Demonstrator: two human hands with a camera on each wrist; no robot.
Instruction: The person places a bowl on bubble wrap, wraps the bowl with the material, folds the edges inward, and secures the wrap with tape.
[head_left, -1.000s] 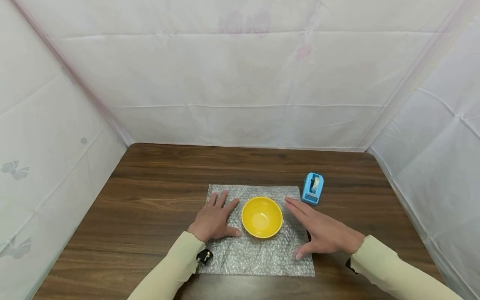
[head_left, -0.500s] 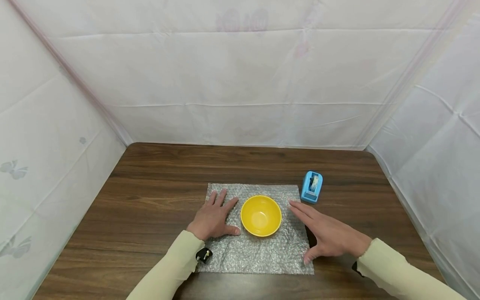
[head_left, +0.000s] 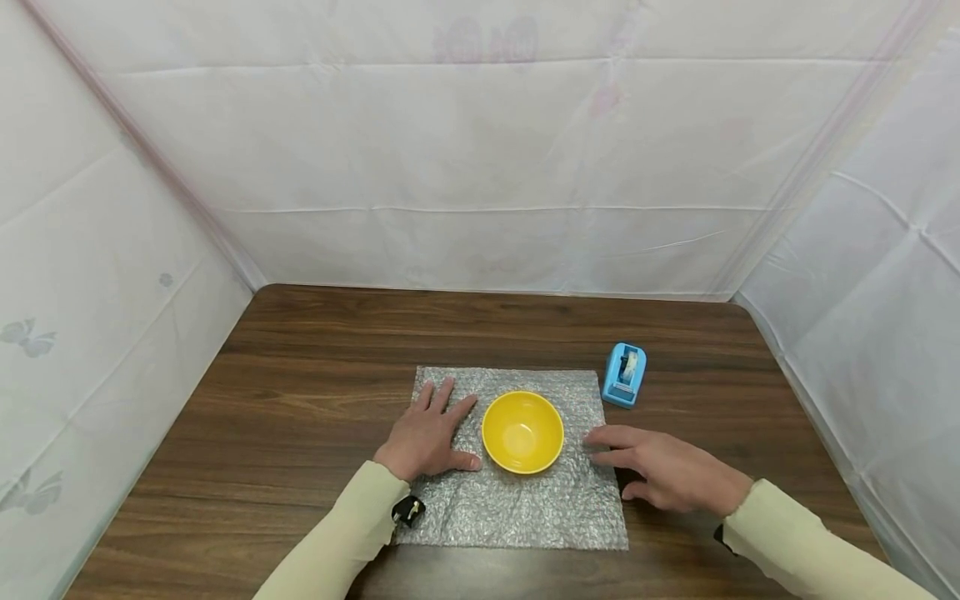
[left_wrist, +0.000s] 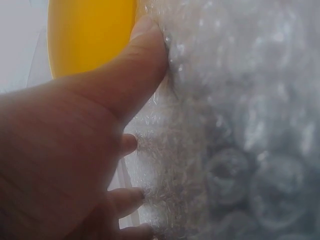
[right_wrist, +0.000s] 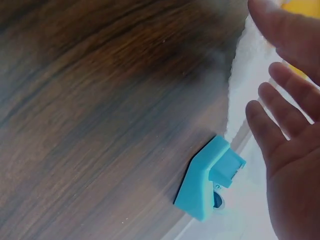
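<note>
A yellow bowl (head_left: 522,432) stands upright on a sheet of bubble wrap (head_left: 517,517), and nothing shows inside it. With fingers spread, my left hand (head_left: 427,437) rests flat on the sheet's left part, its thumb close to the bowl. In the left wrist view the thumb (left_wrist: 135,65) lies on the bubble wrap, the bowl (left_wrist: 90,35) behind it. My right hand (head_left: 671,469) hovers at the sheet's right edge, fingertips over the wrap and apart from the bowl. Its fingers are loosely bent and hold nothing in the right wrist view.
A blue tape dispenser (head_left: 624,375) stands just beyond the sheet's upper right corner, also visible below the right hand as a tape dispenser (right_wrist: 205,180) in the right wrist view. Dark wooden table (head_left: 315,400) surrounds the sheet. White curtains (head_left: 480,167) enclose the back and sides.
My right hand has drawn back to the right, away from the bowl, and its thumb and fingers have come closer together. The left hand, bowl and sheet stay in place.
</note>
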